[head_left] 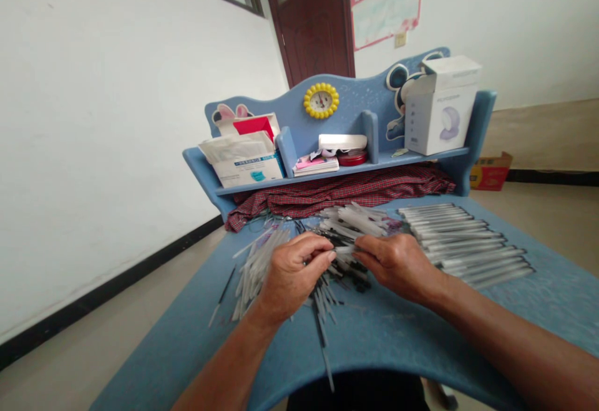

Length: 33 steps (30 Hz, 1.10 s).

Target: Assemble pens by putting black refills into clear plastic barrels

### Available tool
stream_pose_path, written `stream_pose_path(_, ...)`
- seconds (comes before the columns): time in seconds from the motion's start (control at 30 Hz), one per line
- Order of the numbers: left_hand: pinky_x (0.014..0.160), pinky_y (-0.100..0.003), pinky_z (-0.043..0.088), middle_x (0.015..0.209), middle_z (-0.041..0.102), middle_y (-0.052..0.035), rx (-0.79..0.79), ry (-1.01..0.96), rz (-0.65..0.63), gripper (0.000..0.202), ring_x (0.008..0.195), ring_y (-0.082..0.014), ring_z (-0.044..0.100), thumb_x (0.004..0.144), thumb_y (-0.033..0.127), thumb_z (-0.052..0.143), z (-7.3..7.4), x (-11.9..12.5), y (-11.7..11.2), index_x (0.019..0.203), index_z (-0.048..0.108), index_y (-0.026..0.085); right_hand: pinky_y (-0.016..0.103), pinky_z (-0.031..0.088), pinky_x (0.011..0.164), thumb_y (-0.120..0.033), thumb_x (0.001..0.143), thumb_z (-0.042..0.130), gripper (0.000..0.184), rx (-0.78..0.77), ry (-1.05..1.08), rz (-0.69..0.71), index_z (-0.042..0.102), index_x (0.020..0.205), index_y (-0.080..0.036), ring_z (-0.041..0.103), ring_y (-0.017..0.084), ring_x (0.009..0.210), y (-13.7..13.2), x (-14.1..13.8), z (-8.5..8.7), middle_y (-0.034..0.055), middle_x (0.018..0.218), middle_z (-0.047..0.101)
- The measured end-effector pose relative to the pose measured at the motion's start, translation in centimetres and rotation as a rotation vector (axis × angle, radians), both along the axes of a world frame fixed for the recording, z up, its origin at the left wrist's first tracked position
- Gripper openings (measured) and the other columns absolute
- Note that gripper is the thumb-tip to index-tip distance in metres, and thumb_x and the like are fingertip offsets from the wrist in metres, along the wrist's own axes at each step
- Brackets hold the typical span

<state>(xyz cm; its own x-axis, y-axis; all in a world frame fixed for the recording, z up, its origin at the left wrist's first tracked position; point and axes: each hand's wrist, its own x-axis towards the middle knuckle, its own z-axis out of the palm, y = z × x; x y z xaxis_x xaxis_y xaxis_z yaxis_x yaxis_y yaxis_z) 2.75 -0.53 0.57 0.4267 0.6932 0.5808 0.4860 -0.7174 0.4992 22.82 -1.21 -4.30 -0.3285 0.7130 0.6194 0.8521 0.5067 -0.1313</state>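
Note:
Over the middle of the desk, a short stretch of a translucent white pen barrel (345,250) shows between my two hands. My left hand (297,267) pinches its left end between thumb and fingers. The fingers of my right hand (395,264) are closed round the other end, and the rest of the barrel is hidden. Thin pen refills (322,305) with dark ends lie loose beneath my hands. A pile of translucent tubes (262,267) lies by my left hand, and more white barrels (350,216) are heaped behind. Finished-looking pens (468,239) lie side by side near my right forearm.
The blue desk (397,342) has a curved front edge. Along its back stands a shelf (290,181) with a mask box (250,171), a white carton (442,108) and a yellow flower-shaped clock (321,100). Red checked cloth (346,189) lies under the shelf. One refill (222,295) lies far left.

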Motion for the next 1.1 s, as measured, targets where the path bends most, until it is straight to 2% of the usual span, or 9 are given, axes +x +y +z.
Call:
stream_pose_path(0.37,0.066,-0.023,0.048,0.075,0.067,-0.0038,0.024,0.041,-0.025,0.009,0.069,-0.0135,0.062,0.081,0.016,0.059,-0.19,-0.1,0.05,0.078,0.068,0.015,0.028,0.026,0.044,-0.028,0.09,0.051,0.02,0.044,-0.056,0.002,0.062,0.075,-0.02,0.058,0.014,0.045,0.15,-0.05,-0.17,0.0005,0.054,0.064)
stream_pose_path(0.6,0.068,-0.024,0.048,0.076,0.067,-0.0041,0.025,0.082,-0.046,0.011,0.071,-0.0142,0.062,0.082,0.016,0.058,-0.09,0.01,-0.11,0.078,0.068,0.016,0.029,0.02,0.044,-0.023,0.091,0.048,0.021,0.063,-0.142,0.032,0.061,0.074,-0.019,0.056,0.013,0.044,0.02,0.13,-0.25,0.0002,0.057,0.064)
stream_pose_path(0.8,0.055,-0.02,0.045,0.066,0.063,-0.0002,-0.169,0.037,0.033,0.01,0.057,-0.0108,0.056,0.077,0.022,0.064,-0.31,-0.03,0.17,0.081,0.068,0.014,0.03,0.018,0.044,-0.019,0.09,0.048,0.019,0.058,-0.189,0.041,0.06,0.076,-0.02,0.055,0.012,0.044,-0.02,0.21,-0.14,-0.0005,0.057,0.064)
stream_pose_path(0.93,0.051,-0.02,0.041,0.058,0.059,0.0011,-0.274,0.071,0.027,0.015,0.053,-0.0105,0.054,0.08,0.025,0.06,-0.44,-0.11,0.26,0.075,0.067,0.013,0.03,0.017,0.044,-0.014,0.087,0.048,0.017,0.065,-0.214,0.039,0.059,0.075,-0.019,0.054,0.012,0.043,-0.17,0.09,0.05,-0.0002,0.058,0.064)
stream_pose_path(1.0,0.052,-0.02,0.041,0.058,0.06,0.0007,-0.268,0.085,0.02,0.014,0.054,-0.0107,0.055,0.08,0.022,0.059,-0.38,-0.15,0.21,0.074,0.067,0.013,0.03,0.016,0.044,-0.013,0.086,0.048,0.016,0.058,-0.231,0.042,0.059,0.076,-0.019,0.054,0.012,0.043,-0.3,0.0,0.17,-0.0002,0.059,0.065)
stream_pose_path(1.1,0.057,-0.021,0.043,0.065,0.063,-0.0009,-0.172,0.111,0.012,0.01,0.059,-0.0115,0.057,0.078,0.018,0.06,-0.26,-0.16,0.1,0.077,0.069,0.013,0.03,0.015,0.044,-0.012,0.086,0.048,0.015,0.044,-0.248,0.04,0.058,0.077,-0.019,0.055,0.012,0.043,-0.44,-0.06,0.28,0.0001,0.061,0.066)
